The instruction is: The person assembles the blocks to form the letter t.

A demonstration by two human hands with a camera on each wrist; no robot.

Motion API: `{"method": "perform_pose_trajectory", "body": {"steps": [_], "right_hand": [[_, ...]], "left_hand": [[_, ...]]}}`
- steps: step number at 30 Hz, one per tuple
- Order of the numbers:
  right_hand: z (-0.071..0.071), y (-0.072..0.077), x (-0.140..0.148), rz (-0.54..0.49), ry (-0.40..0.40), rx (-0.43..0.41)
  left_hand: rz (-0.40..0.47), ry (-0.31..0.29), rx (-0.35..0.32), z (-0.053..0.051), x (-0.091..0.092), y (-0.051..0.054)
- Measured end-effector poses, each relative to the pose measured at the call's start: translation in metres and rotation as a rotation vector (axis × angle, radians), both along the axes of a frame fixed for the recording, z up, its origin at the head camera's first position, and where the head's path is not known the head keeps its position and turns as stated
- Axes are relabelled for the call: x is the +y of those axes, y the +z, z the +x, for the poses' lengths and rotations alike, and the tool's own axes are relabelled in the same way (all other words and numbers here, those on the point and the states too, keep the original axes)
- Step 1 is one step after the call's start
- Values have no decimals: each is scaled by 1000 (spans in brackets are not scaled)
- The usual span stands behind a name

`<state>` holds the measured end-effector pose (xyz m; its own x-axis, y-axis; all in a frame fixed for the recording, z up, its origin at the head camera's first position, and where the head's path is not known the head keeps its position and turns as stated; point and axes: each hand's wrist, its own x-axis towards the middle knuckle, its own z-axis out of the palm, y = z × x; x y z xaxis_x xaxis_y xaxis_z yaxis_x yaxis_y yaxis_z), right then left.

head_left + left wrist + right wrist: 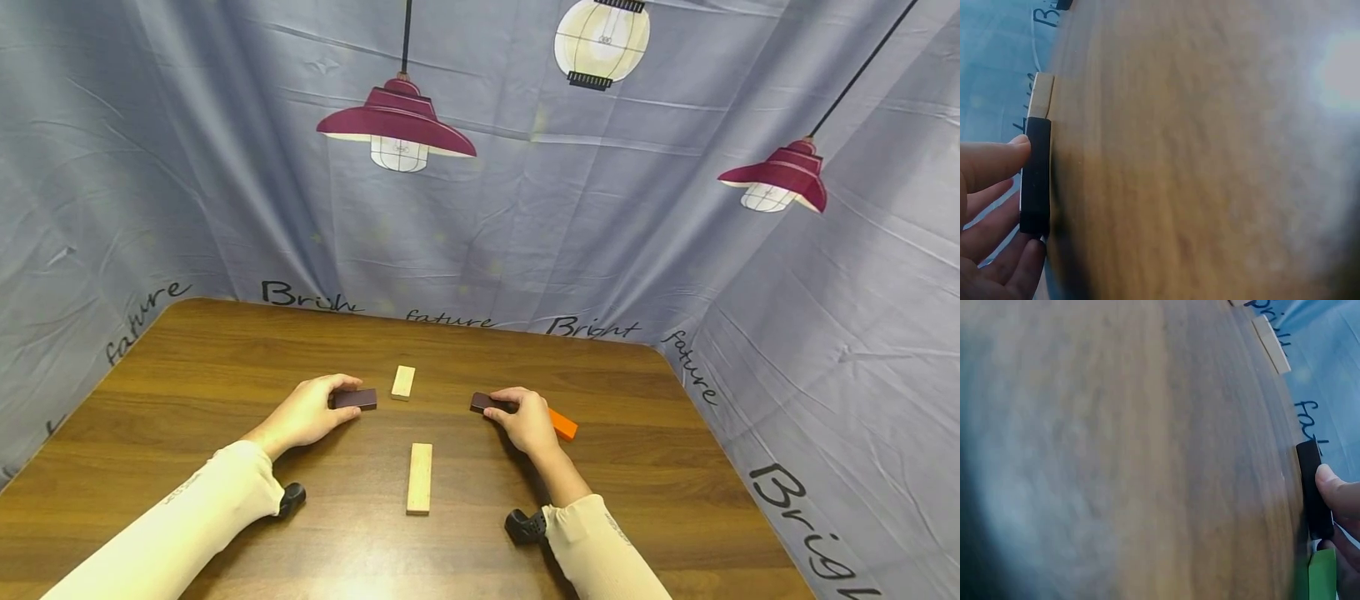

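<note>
My left hand grips a dark purple, nearly black block between thumb and fingers, low at the table. In the left wrist view, the thumb touches this dark block and the fingers curl behind its near end. On the other side, my right hand pinches a second dark block, partly covered by the fingers. An orange block shows just right of that hand. The right wrist view has a green block below the pinched dark block; the head view does not show green.
A short pale wooden block lies between the hands, toward the back. Nearer the front, a longer pale wooden block lies lengthwise on the brown wood-grain table. Grey-blue printed curtain surrounds the table's back and sides.
</note>
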<state>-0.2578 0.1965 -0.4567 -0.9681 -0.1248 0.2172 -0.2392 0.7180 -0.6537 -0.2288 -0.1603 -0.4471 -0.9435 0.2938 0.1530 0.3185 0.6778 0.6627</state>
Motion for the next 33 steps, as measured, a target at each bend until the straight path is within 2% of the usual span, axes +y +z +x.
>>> {"method": "perform_pose_trajectory", "body": {"steps": [4, 19, 25, 33], "right_hand": [[-1, 0, 0, 7, 10, 1], [-3, 1, 1, 9, -41, -76], [-4, 2, 0, 2, -23, -96], [-4, 4, -1, -3, -18, -110]], "left_hand": [[-17, 3, 9, -2, 0, -1], [-31, 1, 0, -6, 2, -4], [-38, 7, 1, -7, 4, -5], [-10, -2, 2, -4, 15, 1]]}}
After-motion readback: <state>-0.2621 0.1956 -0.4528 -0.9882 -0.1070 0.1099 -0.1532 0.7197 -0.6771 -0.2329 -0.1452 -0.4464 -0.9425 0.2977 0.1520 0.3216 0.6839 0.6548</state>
